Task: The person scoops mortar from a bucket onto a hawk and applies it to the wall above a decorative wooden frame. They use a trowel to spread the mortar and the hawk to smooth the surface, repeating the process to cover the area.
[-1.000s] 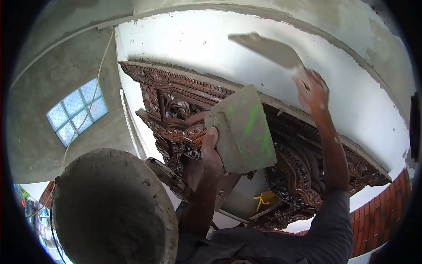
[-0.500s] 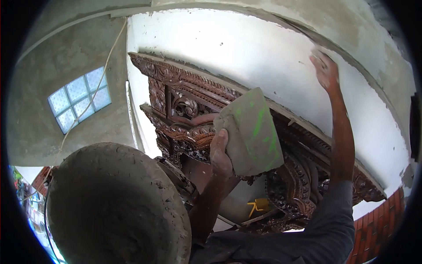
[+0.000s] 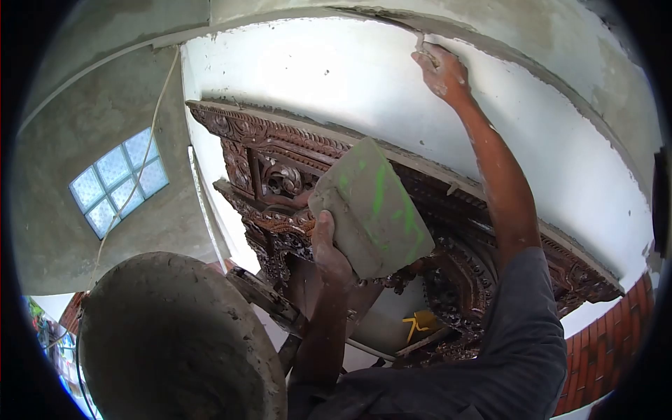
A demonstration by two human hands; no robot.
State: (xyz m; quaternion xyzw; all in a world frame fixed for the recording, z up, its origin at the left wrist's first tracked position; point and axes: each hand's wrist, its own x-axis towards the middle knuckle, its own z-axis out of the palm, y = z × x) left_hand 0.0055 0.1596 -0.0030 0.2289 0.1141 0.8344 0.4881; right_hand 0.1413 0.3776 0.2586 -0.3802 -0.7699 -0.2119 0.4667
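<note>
While the left hand (image 3: 332, 262) clasps a board (image 3: 378, 210) by its lower-left edge, presumably leaving its face free, the right hand (image 3: 443, 71), upper right, grips a trowel (image 3: 421, 40).

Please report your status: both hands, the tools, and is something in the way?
Left hand gripping green-streaked board. Right hand holding trowel at white wall's top edge. Bucket close on the left; nothing seen blocking right hand.
</note>
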